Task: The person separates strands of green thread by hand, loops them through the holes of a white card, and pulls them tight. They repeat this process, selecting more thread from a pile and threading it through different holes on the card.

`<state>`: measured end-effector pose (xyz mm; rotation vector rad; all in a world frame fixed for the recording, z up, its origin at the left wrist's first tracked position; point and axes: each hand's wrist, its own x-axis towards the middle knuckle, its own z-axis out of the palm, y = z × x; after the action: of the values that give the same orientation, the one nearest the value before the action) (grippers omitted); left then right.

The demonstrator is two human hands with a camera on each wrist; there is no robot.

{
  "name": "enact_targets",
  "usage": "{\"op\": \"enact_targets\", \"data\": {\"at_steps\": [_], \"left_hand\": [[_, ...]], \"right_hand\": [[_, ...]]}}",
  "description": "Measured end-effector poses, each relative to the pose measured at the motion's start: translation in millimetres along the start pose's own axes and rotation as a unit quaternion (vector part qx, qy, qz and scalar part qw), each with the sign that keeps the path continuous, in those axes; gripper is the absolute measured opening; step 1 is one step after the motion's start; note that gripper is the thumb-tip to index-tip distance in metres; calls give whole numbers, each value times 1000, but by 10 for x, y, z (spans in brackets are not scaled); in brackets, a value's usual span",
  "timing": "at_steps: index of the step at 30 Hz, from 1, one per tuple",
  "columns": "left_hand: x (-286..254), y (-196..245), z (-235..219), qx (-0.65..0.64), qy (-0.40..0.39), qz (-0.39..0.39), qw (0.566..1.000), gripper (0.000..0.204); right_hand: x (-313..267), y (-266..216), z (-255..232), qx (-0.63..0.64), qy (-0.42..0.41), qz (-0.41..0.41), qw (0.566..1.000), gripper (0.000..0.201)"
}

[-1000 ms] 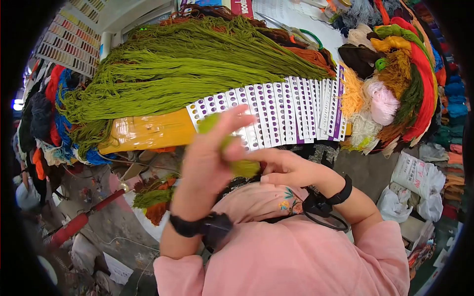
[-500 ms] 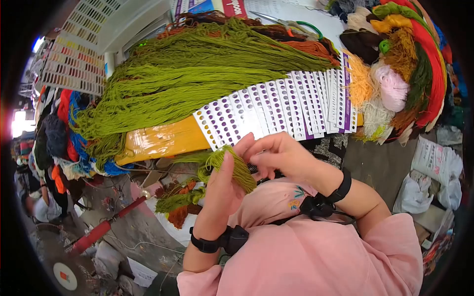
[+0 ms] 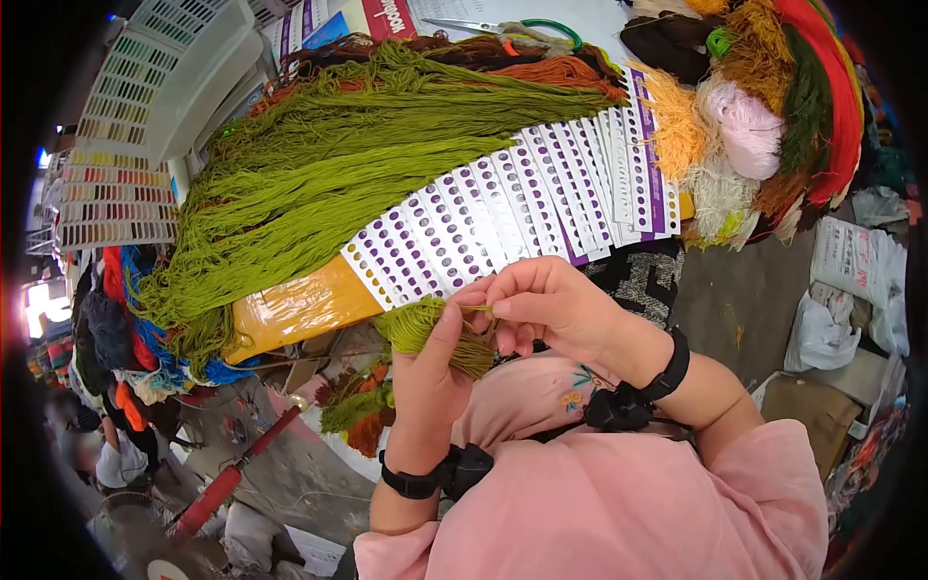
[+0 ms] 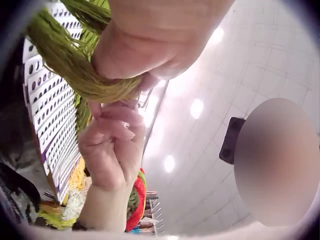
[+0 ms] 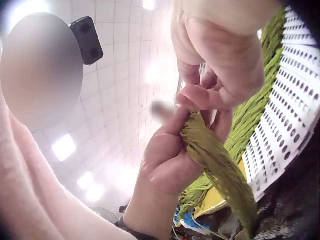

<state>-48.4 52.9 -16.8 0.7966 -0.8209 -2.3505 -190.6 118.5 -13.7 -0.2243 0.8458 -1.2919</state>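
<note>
In the head view my left hand [image 3: 425, 396] grips a small olive-green yarn skein [image 3: 410, 327] in front of my body, thumb across it. My right hand [image 3: 561, 302] meets it from the right, thumb and index finger pinching a yarn strand [image 3: 478, 308] drawn off the skein. The left wrist view shows the skein [image 4: 62, 62] looped through the left hand [image 4: 155, 40], fingertips of both hands close together. From the right wrist, the loose part of the skein [image 5: 220, 172] hangs below the left hand [image 5: 165, 160].
A wide heap of green yarn [image 3: 319, 174] covers the table, beside overlapping punched cards [image 3: 454, 232] on a yellow wrapped slab [image 3: 300, 311]. Scissors [image 3: 459, 23] lie at the back. Coloured skeins [image 3: 739, 126] are piled right, plastic bags [image 3: 826, 324] below them. A red pole [image 3: 213, 503] stands lower left.
The left hand, blurred and raised earlier, has come down and steadied with the skein. My right hand has moved from loose fingers near it to pinching a strand. The head view has shifted.
</note>
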Motion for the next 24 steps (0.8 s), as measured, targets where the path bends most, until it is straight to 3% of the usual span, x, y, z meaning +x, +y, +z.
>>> {"op": "enact_targets", "data": {"at_steps": [6, 9, 12, 15, 18, 21, 24], "left_hand": [[55, -8, -16, -29, 1, -28, 999, 32], [41, 30, 64, -41, 16, -22, 999, 36], [75, -36, -83, -30, -3, -55, 998, 40], [55, 6, 85, -41, 25, -27, 998, 44], [44, 37, 140, -42, 37, -32, 998, 49], [64, 3, -2, -28, -26, -46, 998, 44], [74, 12, -23, -19, -66, -33, 997, 46]], "right_hand": [[-17, -31, -10, 25, 0, 20, 999, 8], [46, 50, -53, -18, -3, -30, 999, 9], [56, 106, -58, -109, 4, -21, 994, 13], [49, 36, -45, 54, 57, 29, 996, 11], [59, 31, -74, 94, 22, 42, 994, 10], [109, 20, 126, -99, 87, 33, 991, 10], [98, -43, 159, -140, 68, 39, 987, 10]]}}
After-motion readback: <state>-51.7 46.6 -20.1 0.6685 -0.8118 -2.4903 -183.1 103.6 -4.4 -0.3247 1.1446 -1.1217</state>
